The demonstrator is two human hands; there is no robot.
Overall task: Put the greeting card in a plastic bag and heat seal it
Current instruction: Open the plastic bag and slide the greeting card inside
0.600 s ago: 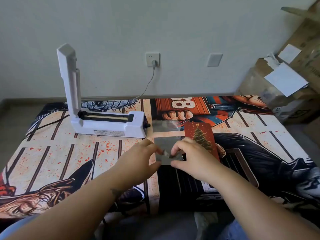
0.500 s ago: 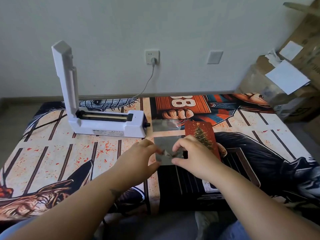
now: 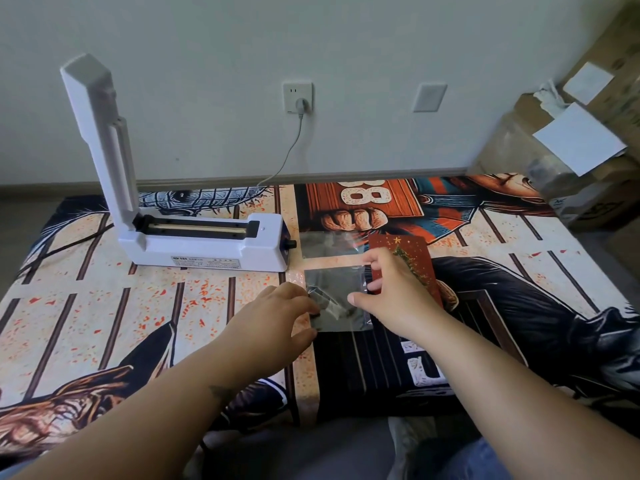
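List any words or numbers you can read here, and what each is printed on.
"88": on the orange jersey in the printed table cover.
Label on the white heat sealer: too small to read.
Dark print on the cardboard box: blurred, unreadable.
Red greeting card: gold tree and star, no readable words.

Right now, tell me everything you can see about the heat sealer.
The heat sealer is white plastic, standing on the printed mat's left rear. Its long lid arm is raised nearly upright at the left end, baring a dark sealing channel with a pale strip. A label runs along the front; a dark knob is on its right end. Neither hand touches it.
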